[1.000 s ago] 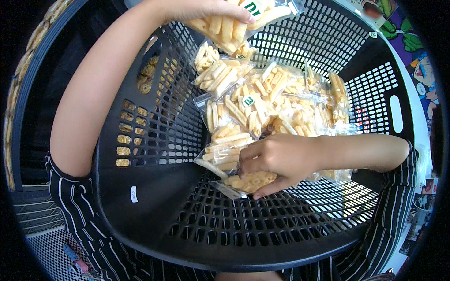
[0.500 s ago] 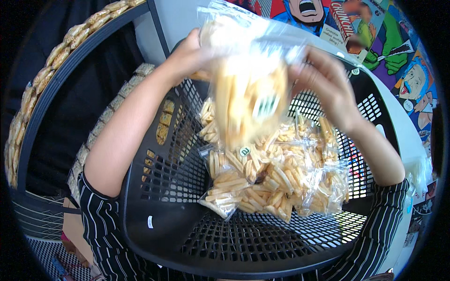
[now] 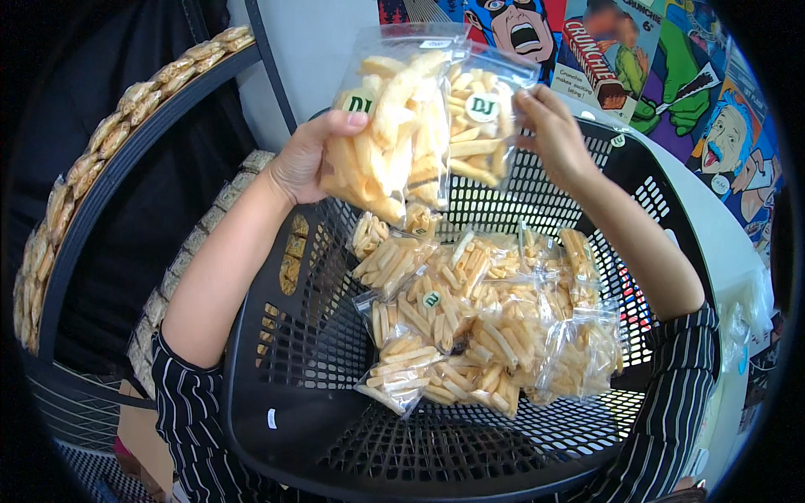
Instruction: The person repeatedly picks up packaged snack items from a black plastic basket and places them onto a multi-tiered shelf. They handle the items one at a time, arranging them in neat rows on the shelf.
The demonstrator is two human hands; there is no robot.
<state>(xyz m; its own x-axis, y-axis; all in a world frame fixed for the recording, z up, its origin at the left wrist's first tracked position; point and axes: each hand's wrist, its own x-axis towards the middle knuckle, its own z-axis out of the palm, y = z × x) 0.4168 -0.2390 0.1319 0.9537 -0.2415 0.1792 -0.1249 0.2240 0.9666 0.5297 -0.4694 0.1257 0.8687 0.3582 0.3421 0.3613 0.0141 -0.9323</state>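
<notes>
Head view: the left hand (image 3: 306,163) clamps a clear plastic bag of thick pale-yellow snack sticks (image 3: 390,147), long axis near-upright, above the black perforated plastic basket (image 3: 281,381). A clear plastic bag of thinner sticks (image 3: 476,149) lies rightward, nearer the right hand (image 3: 558,138), whose fingers meet its right edge; pinching cannot be confirmed.

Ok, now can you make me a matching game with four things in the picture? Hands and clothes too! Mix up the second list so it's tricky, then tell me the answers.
Things:
1. left hand
2. right hand
3. basket
4. sleeves

Matches:
A. black, with lots of holes
B. dark, with pale stripes
C. at the left side of the front snack bag
D. at the right edge of the rear snack bag

Right pairs: 1-C, 2-D, 3-A, 4-B
</notes>
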